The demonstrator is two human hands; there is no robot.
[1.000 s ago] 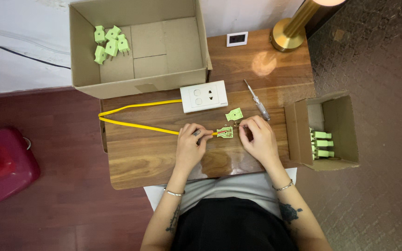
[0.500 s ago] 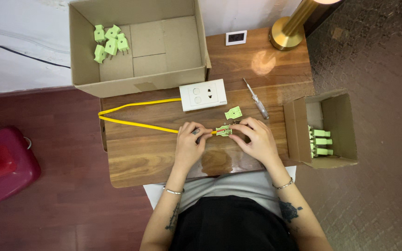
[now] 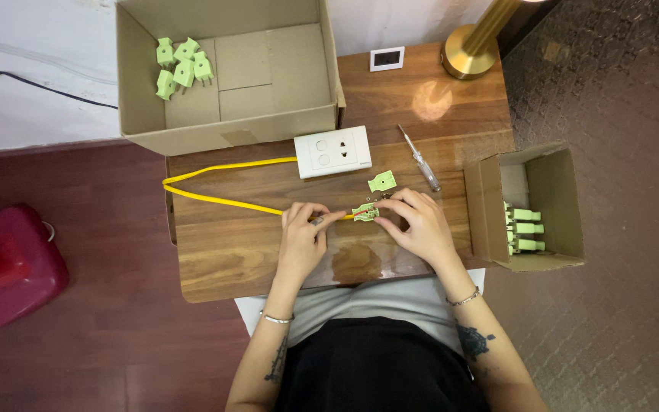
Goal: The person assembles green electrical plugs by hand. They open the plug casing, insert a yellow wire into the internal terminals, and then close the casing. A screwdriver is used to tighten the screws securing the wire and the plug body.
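Wooden desk [image 3: 230,259] on a dark red floor [image 3: 101,336], cardboard boxes at two sides.
Both hands pinch a green plug half [image 3: 365,212] mid-desk: the left hand [image 3: 304,238] grips the yellow cable [image 3: 223,200] entering it, the right hand [image 3: 417,225] closes on its other end.

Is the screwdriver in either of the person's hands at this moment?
No: the screwdriver lies on the wooden table, apart from both hands, which hold the green plug.
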